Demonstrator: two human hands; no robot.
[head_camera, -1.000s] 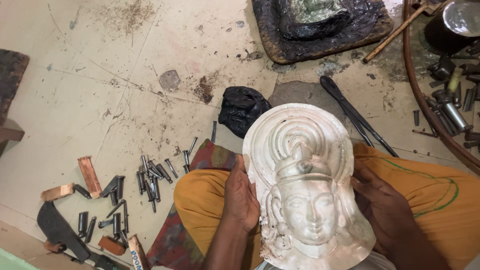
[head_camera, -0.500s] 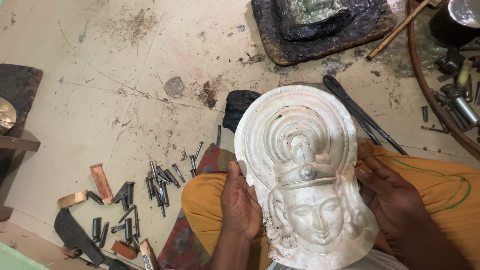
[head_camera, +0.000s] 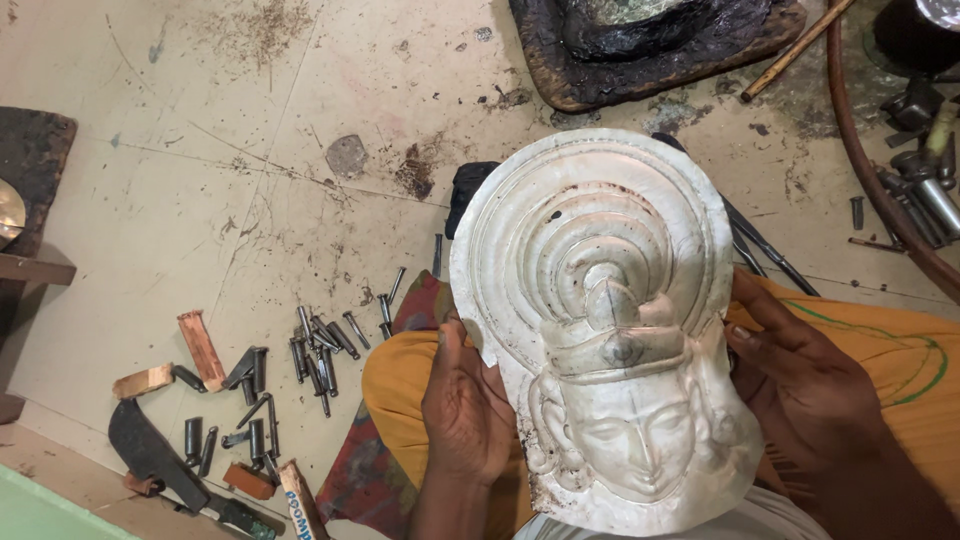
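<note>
I hold a silvery embossed metal plaque (head_camera: 610, 330) shaped as a crowned face with ringed halo, upright over my lap. My left hand (head_camera: 465, 405) grips its left edge. My right hand (head_camera: 800, 385) grips its right edge near the face. My legs under it wear orange cloth (head_camera: 880, 350). The plaque's lower rim shows dark residue.
Several steel punches (head_camera: 320, 345) and small wood blocks (head_camera: 200, 345) lie scattered on the stained floor at left. A black pitch-filled block (head_camera: 650, 40) sits at the top. A dark lump (head_camera: 470, 190) peeks from behind the plaque. More tools (head_camera: 920, 170) lie in a round tray at right.
The plaque has come closer to the camera and now fills more of the view. Both hands keep their grip on its edges.
</note>
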